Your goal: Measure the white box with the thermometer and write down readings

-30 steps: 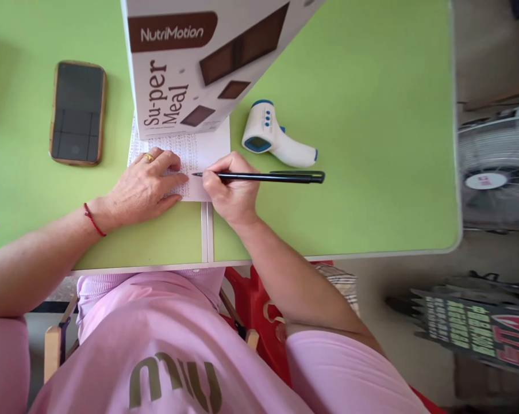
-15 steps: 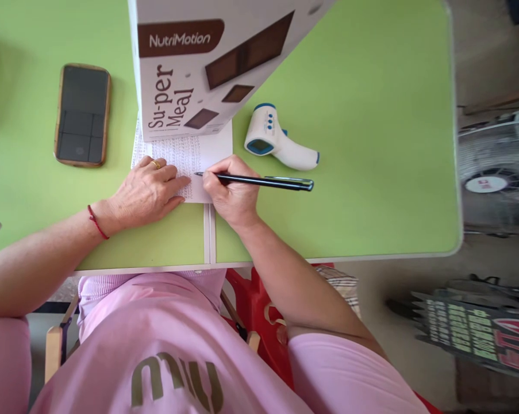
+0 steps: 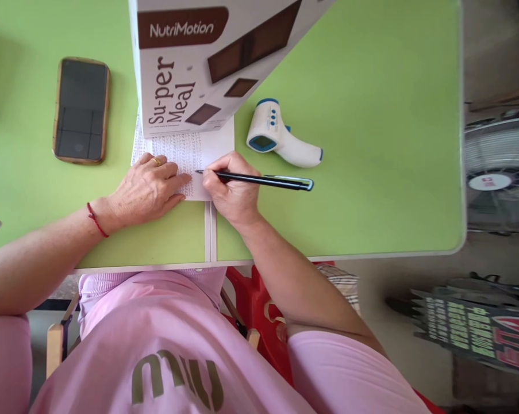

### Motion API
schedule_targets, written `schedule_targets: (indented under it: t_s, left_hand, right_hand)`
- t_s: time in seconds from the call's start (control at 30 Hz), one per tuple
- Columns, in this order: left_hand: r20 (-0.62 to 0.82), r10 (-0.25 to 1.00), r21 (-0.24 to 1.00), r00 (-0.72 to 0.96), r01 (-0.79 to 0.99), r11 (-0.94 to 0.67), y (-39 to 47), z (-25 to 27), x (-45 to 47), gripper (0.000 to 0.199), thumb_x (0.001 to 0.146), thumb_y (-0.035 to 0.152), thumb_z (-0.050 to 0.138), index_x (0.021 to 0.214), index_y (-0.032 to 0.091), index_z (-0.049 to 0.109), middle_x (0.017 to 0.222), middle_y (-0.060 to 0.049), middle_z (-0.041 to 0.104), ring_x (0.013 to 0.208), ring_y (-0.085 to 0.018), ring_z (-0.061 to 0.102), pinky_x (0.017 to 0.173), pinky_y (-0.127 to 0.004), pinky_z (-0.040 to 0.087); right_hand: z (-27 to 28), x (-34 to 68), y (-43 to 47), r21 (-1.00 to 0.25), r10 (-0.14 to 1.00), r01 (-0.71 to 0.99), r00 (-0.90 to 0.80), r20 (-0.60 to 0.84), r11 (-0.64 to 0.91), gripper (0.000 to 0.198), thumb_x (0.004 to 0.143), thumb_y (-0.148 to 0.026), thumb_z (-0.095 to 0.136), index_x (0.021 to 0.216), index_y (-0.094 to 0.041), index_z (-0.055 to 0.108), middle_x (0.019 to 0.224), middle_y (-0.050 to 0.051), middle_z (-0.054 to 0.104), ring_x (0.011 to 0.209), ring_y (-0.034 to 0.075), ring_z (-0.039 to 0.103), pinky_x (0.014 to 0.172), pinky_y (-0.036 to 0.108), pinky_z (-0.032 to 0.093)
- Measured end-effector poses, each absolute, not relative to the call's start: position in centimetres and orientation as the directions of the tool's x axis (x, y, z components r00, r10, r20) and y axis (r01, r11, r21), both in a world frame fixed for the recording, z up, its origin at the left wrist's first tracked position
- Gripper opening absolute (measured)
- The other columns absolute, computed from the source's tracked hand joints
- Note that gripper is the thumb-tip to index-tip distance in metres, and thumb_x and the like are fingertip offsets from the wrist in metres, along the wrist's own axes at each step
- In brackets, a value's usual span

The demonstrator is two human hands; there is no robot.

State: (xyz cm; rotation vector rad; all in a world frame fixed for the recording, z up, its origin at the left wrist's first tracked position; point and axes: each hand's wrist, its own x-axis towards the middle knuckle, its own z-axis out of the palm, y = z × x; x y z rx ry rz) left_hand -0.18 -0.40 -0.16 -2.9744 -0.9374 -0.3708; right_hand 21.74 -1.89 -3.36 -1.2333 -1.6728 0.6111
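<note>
Pink shirt (image 3: 168, 333), red bracelet (image 3: 96, 220), gold ring (image 3: 156, 161)

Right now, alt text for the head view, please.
The right hand holds a black pen, tip at a written-on paper, where the left hand rests. Beyond them stands a NutriMotion box, a phone to its left and a thermometer to its right.

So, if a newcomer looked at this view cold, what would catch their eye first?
Probably the big NutriMotion box at the top centre, towering over the written-on paper and hiding part of it. Next, the black pen held in the right hand, its tip just right of the left hand. Then the white-and-blue thermometer gun on the green table, right of the box.
</note>
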Motion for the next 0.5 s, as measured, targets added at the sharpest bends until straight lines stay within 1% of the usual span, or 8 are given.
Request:
schedule_targets:
  t_s: [0.2,0.37,0.5]
  left_hand:
    - [0.210,0.566,0.102,0.797,0.558,-0.824,-0.36,-0.10,-0.21,0.033,0.108,0.032,0.047,0.121,0.015,0.073,0.090,-0.011,0.068,0.087,-0.029,0.063,0.076,-0.042,0.042]
    - [0.206,0.567,0.105,0.797,0.558,-0.823,-0.36,-0.10,-0.18,0.033,0.109,0.032,0.047,0.121,0.015,0.073,0.089,-0.010,0.068,0.087,-0.029,0.063,0.077,-0.042,0.042]
    - [0.209,0.564,0.102,0.799,0.556,-0.825,-0.36,-0.11,-0.21,0.033,0.108,0.032,0.047,0.122,0.015,0.073,0.090,-0.011,0.068,0.087,-0.029,0.063,0.076,-0.042,0.043]
  right_hand:
    - [-3.37,21.71,-1.87,-0.798,0.906,0.451,-0.061,0.419,0.399,0.022,0.094,-0.035,0.061,0.078,-0.023,0.053,0.070,-0.003,0.055,0.061,0.012,0.049,0.062,0.029,0.047]
    - [-3.64,21.60,-1.76,-0.758,0.870,0.482,-0.016,0.493,0.439,0.019,0.093,-0.033,0.060,0.077,-0.024,0.055,0.069,-0.003,0.054,0.060,0.012,0.048,0.060,0.029,0.045]
    - [-3.73,21.63,-1.73,-0.751,0.874,0.509,-0.005,0.486,0.420,0.021,0.093,-0.035,0.061,0.076,-0.024,0.055,0.069,-0.003,0.055,0.061,0.013,0.048,0.061,0.029,0.045]
